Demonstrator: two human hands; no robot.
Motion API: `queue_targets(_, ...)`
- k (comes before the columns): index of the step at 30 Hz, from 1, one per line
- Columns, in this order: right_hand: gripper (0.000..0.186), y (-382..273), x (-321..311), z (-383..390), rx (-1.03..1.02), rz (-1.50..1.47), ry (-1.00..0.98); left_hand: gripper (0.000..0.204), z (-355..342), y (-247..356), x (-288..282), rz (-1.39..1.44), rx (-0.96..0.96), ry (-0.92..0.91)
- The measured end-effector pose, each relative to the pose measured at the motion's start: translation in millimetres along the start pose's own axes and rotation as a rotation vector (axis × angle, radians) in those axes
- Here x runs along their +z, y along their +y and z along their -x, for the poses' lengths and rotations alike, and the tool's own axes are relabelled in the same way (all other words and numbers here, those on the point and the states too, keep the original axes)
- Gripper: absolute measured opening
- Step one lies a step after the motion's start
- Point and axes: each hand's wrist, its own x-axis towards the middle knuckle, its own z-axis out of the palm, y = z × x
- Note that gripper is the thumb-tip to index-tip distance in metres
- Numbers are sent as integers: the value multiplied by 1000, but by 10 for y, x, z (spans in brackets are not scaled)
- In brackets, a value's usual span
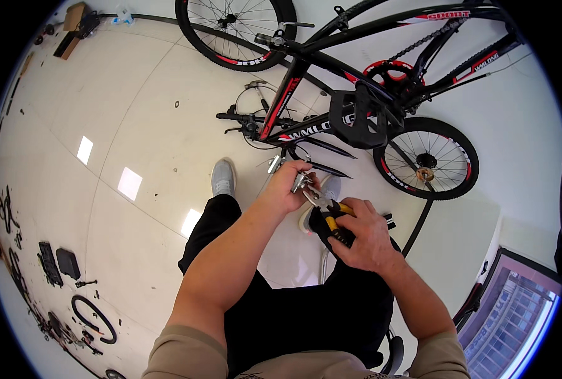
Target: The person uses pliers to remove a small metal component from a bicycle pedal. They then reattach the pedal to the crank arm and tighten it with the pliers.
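While right hand [364,237] grips pliers [325,204], left [286,188] holds metal [300,183]

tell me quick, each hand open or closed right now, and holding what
Left hand: closed, holding a silver metal part.
Right hand: closed around the handles of yellow-and-black pliers.

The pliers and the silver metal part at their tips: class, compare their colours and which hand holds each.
The pliers are partly yellow and black; the metal part looks mostly silver. The right hand holds the pliers; the left hand holds the metal part. Both show metallic surfaces.
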Motion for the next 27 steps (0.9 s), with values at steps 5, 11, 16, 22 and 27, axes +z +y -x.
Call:
queue_targets(5,26,3,-65,-45,-49,66,-2,15,34,-15,44,1,19,33)
queue_targets(11,24,-11,-89,-106,-76,139,-26,16,83,-36,127,43,4,95)
queue_targets(16,22,-41,-133,-159,-102,169,-46,15,141,-6,153,-26,31,114)
queue_targets(22,22,-35,-164,-187,-93,174,-70,14,83,-4,108,12,30,104)
queue_targets(27,25,-28,-166,-179,-82,204,-90,12,54,-7,93,3,37,88)
